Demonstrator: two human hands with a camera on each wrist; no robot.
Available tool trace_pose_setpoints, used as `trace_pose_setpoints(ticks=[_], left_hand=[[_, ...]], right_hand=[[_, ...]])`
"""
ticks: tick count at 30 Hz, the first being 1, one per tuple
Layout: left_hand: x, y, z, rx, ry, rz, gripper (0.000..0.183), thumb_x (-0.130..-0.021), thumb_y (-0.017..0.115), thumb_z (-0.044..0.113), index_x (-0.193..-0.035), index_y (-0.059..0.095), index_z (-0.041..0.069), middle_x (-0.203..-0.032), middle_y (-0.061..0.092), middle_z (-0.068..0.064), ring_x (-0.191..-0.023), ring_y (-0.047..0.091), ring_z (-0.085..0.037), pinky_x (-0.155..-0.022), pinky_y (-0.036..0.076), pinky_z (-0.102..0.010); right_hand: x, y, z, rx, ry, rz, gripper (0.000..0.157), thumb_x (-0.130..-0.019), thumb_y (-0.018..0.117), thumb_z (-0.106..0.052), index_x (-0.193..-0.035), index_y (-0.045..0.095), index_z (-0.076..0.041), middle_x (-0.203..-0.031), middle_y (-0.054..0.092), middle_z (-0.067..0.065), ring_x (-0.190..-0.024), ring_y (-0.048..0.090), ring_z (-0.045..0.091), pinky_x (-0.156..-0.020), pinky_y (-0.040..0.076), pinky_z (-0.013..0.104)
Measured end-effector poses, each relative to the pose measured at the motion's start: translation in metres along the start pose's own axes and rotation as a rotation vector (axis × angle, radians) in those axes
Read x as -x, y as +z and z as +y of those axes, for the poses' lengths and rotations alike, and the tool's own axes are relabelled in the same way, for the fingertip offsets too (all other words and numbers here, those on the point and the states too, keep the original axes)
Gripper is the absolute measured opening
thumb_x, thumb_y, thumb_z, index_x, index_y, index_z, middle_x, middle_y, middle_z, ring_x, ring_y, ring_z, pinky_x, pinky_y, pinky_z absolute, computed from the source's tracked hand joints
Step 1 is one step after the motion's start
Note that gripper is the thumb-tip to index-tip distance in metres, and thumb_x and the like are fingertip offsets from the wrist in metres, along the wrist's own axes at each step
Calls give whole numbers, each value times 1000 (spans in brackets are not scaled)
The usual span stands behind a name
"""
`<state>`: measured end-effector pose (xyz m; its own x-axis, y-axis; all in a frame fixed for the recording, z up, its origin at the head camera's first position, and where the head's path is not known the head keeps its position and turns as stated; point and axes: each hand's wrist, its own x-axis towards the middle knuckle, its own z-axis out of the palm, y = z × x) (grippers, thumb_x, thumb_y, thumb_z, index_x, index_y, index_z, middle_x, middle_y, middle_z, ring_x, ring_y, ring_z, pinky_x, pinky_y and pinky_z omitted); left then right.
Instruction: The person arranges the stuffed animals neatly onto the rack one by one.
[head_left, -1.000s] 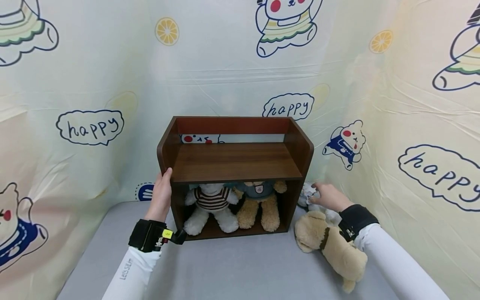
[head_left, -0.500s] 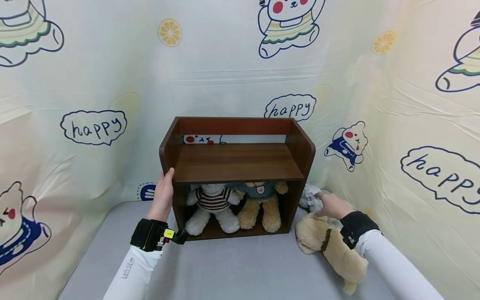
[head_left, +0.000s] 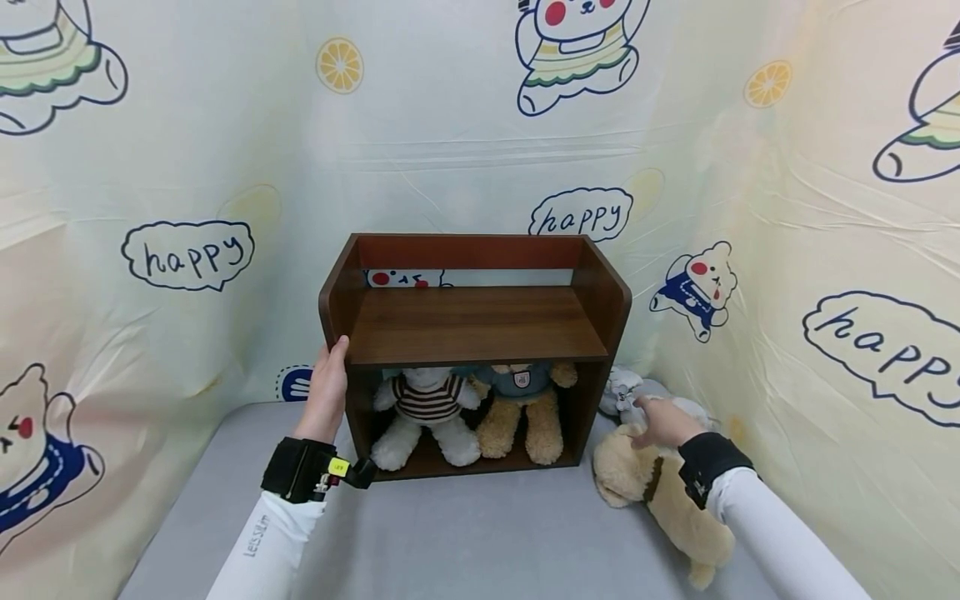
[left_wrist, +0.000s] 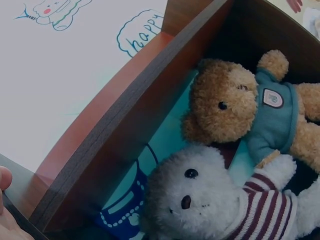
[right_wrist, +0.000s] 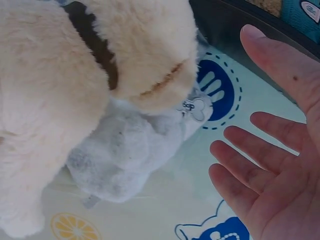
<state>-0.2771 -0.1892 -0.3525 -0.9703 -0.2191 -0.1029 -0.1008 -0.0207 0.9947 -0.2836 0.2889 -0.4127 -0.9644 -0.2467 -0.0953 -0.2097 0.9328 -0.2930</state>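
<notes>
My left hand (head_left: 324,396) holds the left side panel of a brown wooden shelf (head_left: 480,325); the fingers behind the panel are hidden. Inside its lower compartment sit a white plush bear (left_wrist: 192,187) in a striped top and a brown teddy bear (left_wrist: 225,102) in a teal shirt. To the shelf's right, my right hand (head_left: 663,422) hovers by two plush toys, its fingers spread and apart from them in the right wrist view. They are a cream plush dog (right_wrist: 150,55) with a dark collar and a grey plush toy (right_wrist: 125,150), partly hidden behind the dog.
All this stands on a grey tabletop (head_left: 465,533). A printed curtain (head_left: 435,125) with cartoon bears hangs behind and along both sides. The shelf's upper board (head_left: 476,325) is bare.
My right hand has shifted slightly right and down, away from the grey toy's near end and over the dog's head. The left hand keeps its place on the shelf.
</notes>
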Motion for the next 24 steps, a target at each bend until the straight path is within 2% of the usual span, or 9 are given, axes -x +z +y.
trace_pose_setpoints(ticks=[6, 11, 20, 24], left_hand=[[0, 0, 1, -11, 1, 9, 71, -95, 24, 52, -146, -8, 16, -153, -8, -5, -138, -7, -24, -108, -3, -51], [0, 1, 1, -17, 1, 22, 70, -95, 25, 52, -147, -6, 17, -153, -7, -4, -138, -5, -25, -108, -2, -52], [-1, 0, 0, -17, 11, 18, 69, -95, 24, 52, -147, -5, 17, -153, -6, -5, -138, -6, -25, -107, -3, -54], [-1, 0, -1, -17, 12, 17, 69, -95, 24, 52, -147, -6, 17, -153, -6, -5, -138, -5, -25, -107, -3, -54]], right_hand=[[2, 14, 6, 57, -33, 11, 66, -62, 82, -15, -114, 51, 13, -106, 58, 27, -97, 55, 41, -83, 45, 48], [1, 25, 11, 35, 8, -8, 68, -63, 82, -16, -116, 51, 11, -108, 58, 25, -99, 54, 39, -83, 45, 48], [2, 35, 11, 55, 28, -20, 73, -63, 82, -16, -120, 47, 12, -121, 46, 35, -106, 48, 47, -85, 44, 51], [4, 38, 9, 53, 43, -14, 76, -60, 84, -15, -120, 46, 12, -119, 45, 36, -104, 48, 49, -82, 44, 51]])
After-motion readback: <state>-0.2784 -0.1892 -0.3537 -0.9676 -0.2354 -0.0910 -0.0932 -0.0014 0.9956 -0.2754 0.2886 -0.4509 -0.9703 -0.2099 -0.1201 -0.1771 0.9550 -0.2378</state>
